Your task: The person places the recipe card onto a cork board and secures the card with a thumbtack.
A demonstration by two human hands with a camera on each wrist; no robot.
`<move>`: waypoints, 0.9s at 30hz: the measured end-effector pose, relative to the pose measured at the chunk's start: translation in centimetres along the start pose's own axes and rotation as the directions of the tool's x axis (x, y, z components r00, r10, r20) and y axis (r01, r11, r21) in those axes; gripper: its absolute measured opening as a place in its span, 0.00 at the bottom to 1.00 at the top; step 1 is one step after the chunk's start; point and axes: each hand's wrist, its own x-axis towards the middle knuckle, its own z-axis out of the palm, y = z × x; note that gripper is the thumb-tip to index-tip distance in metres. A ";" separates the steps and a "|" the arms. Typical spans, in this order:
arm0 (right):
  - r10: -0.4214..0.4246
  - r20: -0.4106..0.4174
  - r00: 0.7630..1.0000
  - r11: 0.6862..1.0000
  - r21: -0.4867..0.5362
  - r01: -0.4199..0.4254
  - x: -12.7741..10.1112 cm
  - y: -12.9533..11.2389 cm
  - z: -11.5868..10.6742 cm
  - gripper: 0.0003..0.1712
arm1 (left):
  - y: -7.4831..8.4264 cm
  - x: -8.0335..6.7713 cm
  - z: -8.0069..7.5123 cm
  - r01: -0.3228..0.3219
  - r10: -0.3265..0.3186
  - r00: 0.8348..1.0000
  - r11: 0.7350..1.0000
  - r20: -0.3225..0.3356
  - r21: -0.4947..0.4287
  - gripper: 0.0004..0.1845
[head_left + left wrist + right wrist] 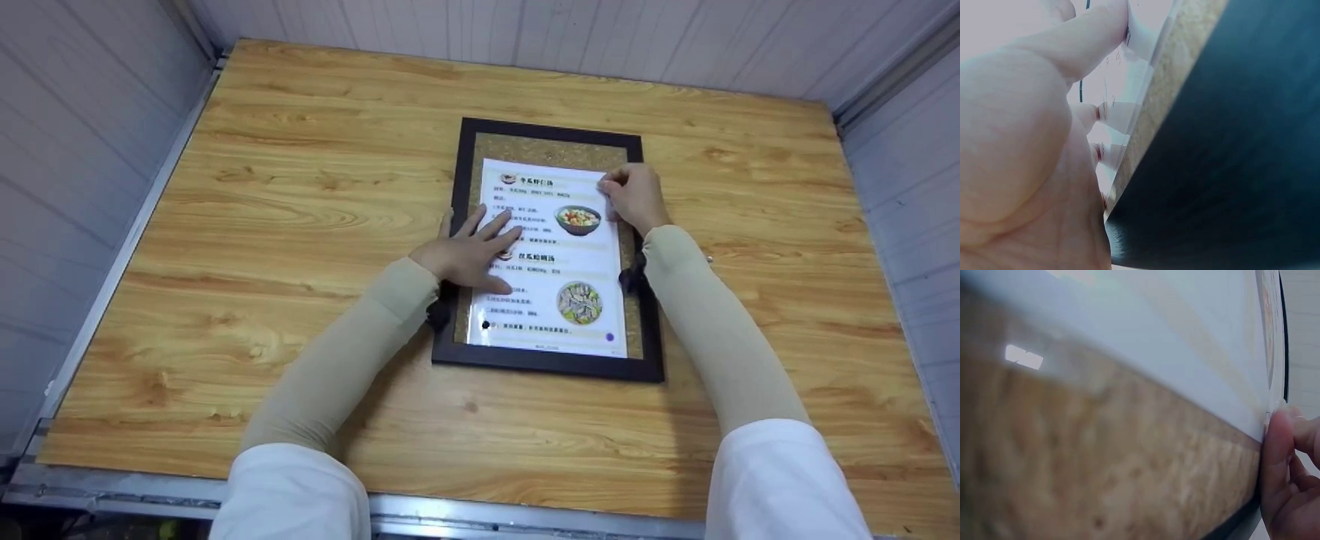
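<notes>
- The black picture frame [550, 364] lies flat near the middle of the wooden bench [300, 187], with a cork-coloured backing board [551, 148] inside it and a glossy printed menu sheet [566, 262] on top of that.
- The left hand [469, 251] lies palm down on the sheet's left half, fingers [501, 225] spread and straight, gripping nothing, its heel over the frame's left rail.
- The right hand [636, 196] is at the sheet's top right corner with its fingers curled; the right wrist view shows a thumb [1275, 455] against the sheet's edge, so it seems to be pinching that corner, though the blur leaves the grip uncertain.
- Risk: the sheet looks slick, so a pull at the corner while the flat hand presses lightly could slide it askew on the board.
- Risk: a tight pinch on one corner could crease or curl it, since the rest is pinned flat.
- Risk: weight from the left heel on the rail could nudge the whole frame across the smooth bench.
- Risk: bare fingers may leave smudges on the shiny surface.
</notes>
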 end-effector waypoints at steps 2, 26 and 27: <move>-0.018 0.004 1.000 1.000 -0.013 0.018 0.0 0.0 0.1 0.10 | 0.0 0.0 0.0 0.002 -0.002 1.000 1.000 0.002 -0.003 0.51; -0.003 -0.104 0.995 0.998 -0.057 -0.003 -0.2 -0.5 0.6 0.09 | 0.1 -0.1 -0.2 0.007 -0.006 1.000 1.000 -0.016 0.020 0.51; -0.007 -0.109 0.994 0.998 -0.063 0.000 -0.2 -0.6 0.7 0.09 | 0.1 -0.1 -0.2 0.007 -0.006 1.000 1.000 -0.017 0.020 0.50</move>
